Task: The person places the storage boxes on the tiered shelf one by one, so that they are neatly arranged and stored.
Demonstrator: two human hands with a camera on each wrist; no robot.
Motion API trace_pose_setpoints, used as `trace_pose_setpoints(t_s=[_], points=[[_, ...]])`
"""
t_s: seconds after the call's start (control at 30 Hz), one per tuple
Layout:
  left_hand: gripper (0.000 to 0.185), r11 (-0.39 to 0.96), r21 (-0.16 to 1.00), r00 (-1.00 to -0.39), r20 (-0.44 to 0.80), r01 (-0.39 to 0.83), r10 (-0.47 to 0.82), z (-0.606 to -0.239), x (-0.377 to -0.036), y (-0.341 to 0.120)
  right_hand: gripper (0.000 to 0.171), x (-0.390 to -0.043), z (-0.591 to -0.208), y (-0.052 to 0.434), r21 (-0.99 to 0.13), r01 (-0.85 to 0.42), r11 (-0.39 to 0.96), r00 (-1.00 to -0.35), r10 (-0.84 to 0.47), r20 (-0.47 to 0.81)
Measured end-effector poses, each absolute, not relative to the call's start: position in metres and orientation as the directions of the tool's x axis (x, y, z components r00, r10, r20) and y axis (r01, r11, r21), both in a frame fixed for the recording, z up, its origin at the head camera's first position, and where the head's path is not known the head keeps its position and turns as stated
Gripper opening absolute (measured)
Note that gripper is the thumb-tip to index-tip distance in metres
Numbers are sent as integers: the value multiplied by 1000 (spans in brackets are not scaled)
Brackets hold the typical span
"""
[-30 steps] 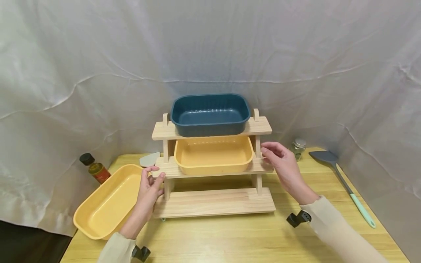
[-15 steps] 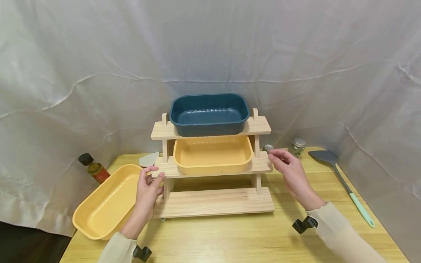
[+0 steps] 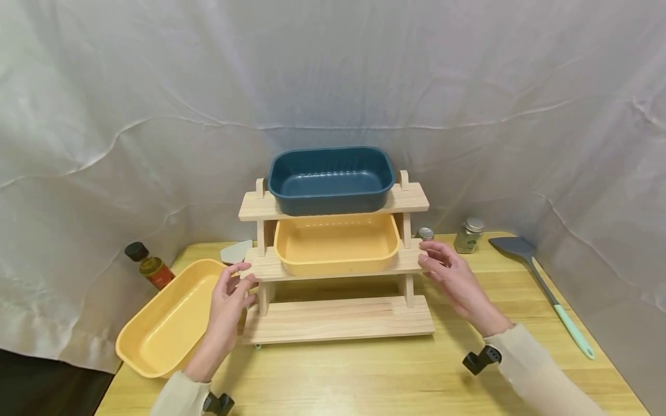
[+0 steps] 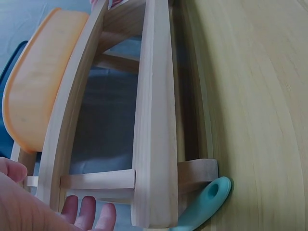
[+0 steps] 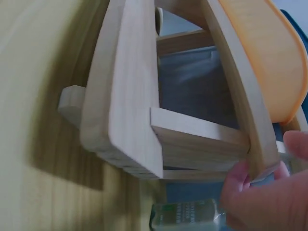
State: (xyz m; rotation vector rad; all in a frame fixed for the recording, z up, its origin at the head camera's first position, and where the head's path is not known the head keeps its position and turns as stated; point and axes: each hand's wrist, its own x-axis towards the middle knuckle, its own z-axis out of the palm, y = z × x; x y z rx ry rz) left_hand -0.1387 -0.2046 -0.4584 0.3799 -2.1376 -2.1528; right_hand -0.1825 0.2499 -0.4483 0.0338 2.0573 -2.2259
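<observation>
A three-tier wooden display rack (image 3: pixel 338 318) stands in the middle of the table. Its top tier carries a dark blue plastic basin (image 3: pixel 333 202), and its middle tier a yellow basin (image 3: pixel 335 267). My left hand (image 3: pixel 227 303) is at the left end of the middle board, fingers loosely bent; in the left wrist view its fingertips (image 4: pixel 86 211) hang beside the board. My right hand (image 3: pixel 458 283) holds the right end of that board; in the right wrist view the fingertips (image 5: pixel 237 180) curl around its edge, the thumb on the other side.
Another yellow basin (image 3: pixel 166 323) leans at the left beside a dark-capped bottle (image 3: pixel 156 271). Behind the rack's right side are a glass jar (image 3: pixel 467 237) and a smaller lidded jar (image 3: pixel 425 234). A grey turner (image 3: pixel 546 283) lies far right. A teal handle (image 4: pixel 207 202) pokes from under the rack.
My right hand first drew away from the rack's right upright, uncovering the small jar, then came onto the middle board's end. My left hand has shifted slightly left. The rack hardly moved.
</observation>
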Motion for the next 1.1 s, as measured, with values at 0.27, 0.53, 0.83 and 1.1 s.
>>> trace_pose_setpoints(t_s=[0.27, 0.53, 0.83, 1.1], points=[[35, 6, 994, -963, -107, -112, -247, -448, -135, -217, 34, -184, -456, 253, -984, 92, -156, -988, -140, -70], [35, -14, 996, -954, -86, -86, -287, -441, -125, -233, 41, -185, -462, 256, -978, 93, -189, -984, -169, -61], [33, -65, 998, -915, -36, -10, -403, -430, -108, -257, 39, -186, -468, 257, -968, 80, -236, -982, -188, -35], [34, -140, 990, -863, -83, -14, -499, -430, -92, -280, 37, -188, -470, 260, -961, 95, -258, -978, -203, -42]])
